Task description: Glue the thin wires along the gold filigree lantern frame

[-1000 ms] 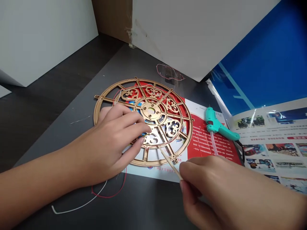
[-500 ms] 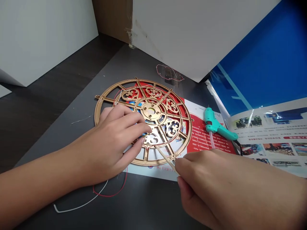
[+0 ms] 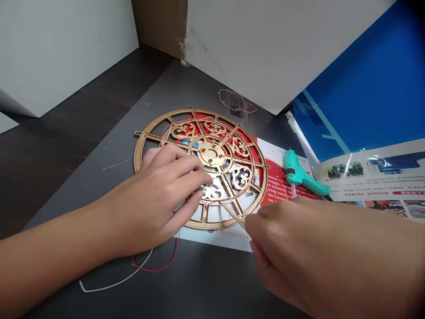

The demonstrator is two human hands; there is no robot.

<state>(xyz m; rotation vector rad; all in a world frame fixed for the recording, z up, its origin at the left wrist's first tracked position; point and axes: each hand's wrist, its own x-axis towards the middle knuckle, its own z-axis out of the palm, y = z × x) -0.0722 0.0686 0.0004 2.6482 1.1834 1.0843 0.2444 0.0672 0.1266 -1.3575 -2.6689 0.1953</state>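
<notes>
**Gold fretwork wheel [image 3: 212, 154] held flat, stick [image 3: 232, 215] pinched.**
Wheel was laid on leaflet [image 3: 219, 239], mid-frame; left hand [image 3: 162, 199] was spread over it at 7 o'clock; stick was pinched by right hand [image 3: 315, 248] at 4 o'clock, tip over wheel; glue gun [image 3: 299, 175] was seen at 3 o'clock.

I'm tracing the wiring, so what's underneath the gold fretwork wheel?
Under the gold fretwork wheel lies a printed red-and-white leaflet, visible through the openings. A red wire and a white wire lie below the wheel's edge. The left hand covers whatever lies beneath that part.
</notes>
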